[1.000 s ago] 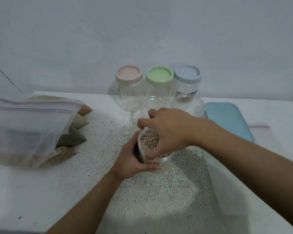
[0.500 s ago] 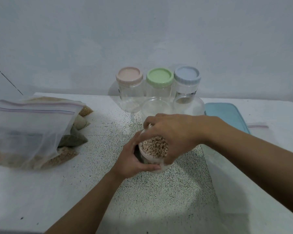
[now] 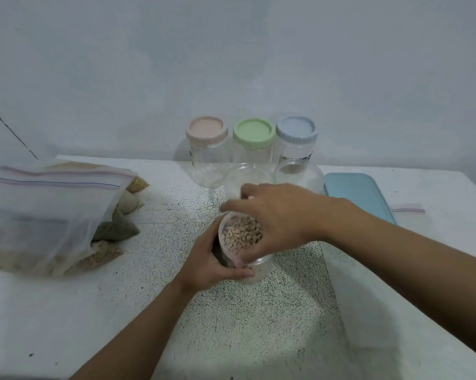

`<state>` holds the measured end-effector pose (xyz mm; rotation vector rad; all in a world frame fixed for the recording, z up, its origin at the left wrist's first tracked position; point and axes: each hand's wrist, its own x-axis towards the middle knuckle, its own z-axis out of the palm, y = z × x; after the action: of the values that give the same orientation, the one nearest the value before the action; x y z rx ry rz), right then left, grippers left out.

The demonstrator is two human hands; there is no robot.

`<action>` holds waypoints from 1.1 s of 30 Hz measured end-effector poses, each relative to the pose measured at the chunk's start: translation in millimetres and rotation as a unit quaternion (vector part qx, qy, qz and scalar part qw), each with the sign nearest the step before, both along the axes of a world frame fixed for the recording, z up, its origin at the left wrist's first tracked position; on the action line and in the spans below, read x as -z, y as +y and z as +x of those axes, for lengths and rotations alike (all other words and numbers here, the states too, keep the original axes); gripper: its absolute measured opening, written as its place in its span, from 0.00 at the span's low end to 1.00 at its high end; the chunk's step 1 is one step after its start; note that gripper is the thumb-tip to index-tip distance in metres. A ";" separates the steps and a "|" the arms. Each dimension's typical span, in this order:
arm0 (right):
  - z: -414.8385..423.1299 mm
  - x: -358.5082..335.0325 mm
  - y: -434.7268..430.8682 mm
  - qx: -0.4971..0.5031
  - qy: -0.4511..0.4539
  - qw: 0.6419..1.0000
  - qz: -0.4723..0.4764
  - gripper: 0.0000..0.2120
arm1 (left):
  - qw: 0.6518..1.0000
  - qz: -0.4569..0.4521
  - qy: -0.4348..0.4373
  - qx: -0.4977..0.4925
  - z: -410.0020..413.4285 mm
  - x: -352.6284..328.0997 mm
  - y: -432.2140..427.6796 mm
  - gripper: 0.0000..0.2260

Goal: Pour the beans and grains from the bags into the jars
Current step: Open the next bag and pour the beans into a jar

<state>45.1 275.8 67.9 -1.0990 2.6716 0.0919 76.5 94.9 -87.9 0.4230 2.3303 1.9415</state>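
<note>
A clear plastic jar point(image 3: 241, 237) filled with pale beans stands at the middle of the white table. My left hand point(image 3: 212, 266) grips its side from the left, fingers wrapped round the lower wall. My right hand point(image 3: 278, 218) sits over the jar's top from the right, its fingers and thumb curled round the rim. Whether a clear lid lies under that hand I cannot tell. A large zip bag point(image 3: 44, 212) lies at the left, with smaller bags of grains and beans point(image 3: 108, 250) spilling from its mouth.
Three clear jars stand along the back wall, with a pink lid point(image 3: 206, 128), a green lid point(image 3: 254, 131) and a blue lid point(image 3: 296, 130). Two open clear containers point(image 3: 300, 174) sit before them. A teal lid point(image 3: 360, 196) and a flat zip bag point(image 3: 407, 209) lie at the right.
My right hand has turned round the jar's top and shifted to the right, so more of the beans show. The left hand keeps its grip on the jar.
</note>
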 end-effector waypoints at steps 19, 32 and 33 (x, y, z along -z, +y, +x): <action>-5.1 12.8 5.9 -0.013 0.000 1.000 0.002 0.46 | 0.999 -0.001 -0.034 0.023 -1.8 5.4 -2.6 0.45; 23.0 57.7 -0.2 0.100 0.173 0.977 -0.074 0.52 | 1.000 0.001 -0.001 0.006 -2.3 7.1 1.2 0.44; 23.7 60.1 0.3 0.106 0.181 0.974 -0.090 0.52 | 1.000 -0.001 -0.002 0.011 -2.1 4.8 0.7 0.44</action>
<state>68.8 276.1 7.9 -0.9081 3.1632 0.0101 74.3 95.6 -92.7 0.4404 2.3160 1.9274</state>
